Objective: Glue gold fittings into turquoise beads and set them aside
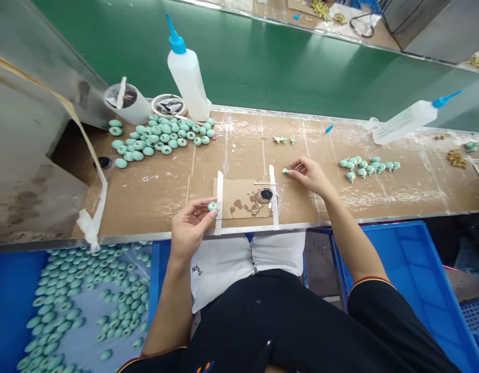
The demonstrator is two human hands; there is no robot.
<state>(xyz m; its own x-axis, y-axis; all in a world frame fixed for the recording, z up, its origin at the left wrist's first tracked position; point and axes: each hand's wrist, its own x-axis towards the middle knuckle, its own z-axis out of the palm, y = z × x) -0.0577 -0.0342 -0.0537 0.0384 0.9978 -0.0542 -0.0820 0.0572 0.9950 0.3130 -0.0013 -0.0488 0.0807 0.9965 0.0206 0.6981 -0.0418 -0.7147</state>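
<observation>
Between the thumb and fingers of my left hand point(192, 223) is a small mint-green egg-shaped piece point(212, 206) with an opening in it. My right hand point(307, 175) pinches a tiny green and yellow figurine piece point(286, 171) just above the cardboard-covered bench. Between my hands lies a cardboard sheet point(239, 212), taped at both sides and stained with dark spots. A small pot of black liquid point(266, 195) stands on it, with a thin stick point(264, 183) behind the pot. Two small figurine pieces point(279, 140) lie farther back.
Many green egg pieces point(165, 137) are heaped at the left by an upright white bottle point(188, 77). Assembled green pieces point(369, 167) lie right, near a tilted bottle point(406, 122). Below the bench are a tray of eggs point(151, 280) and a blue crate point(406, 280).
</observation>
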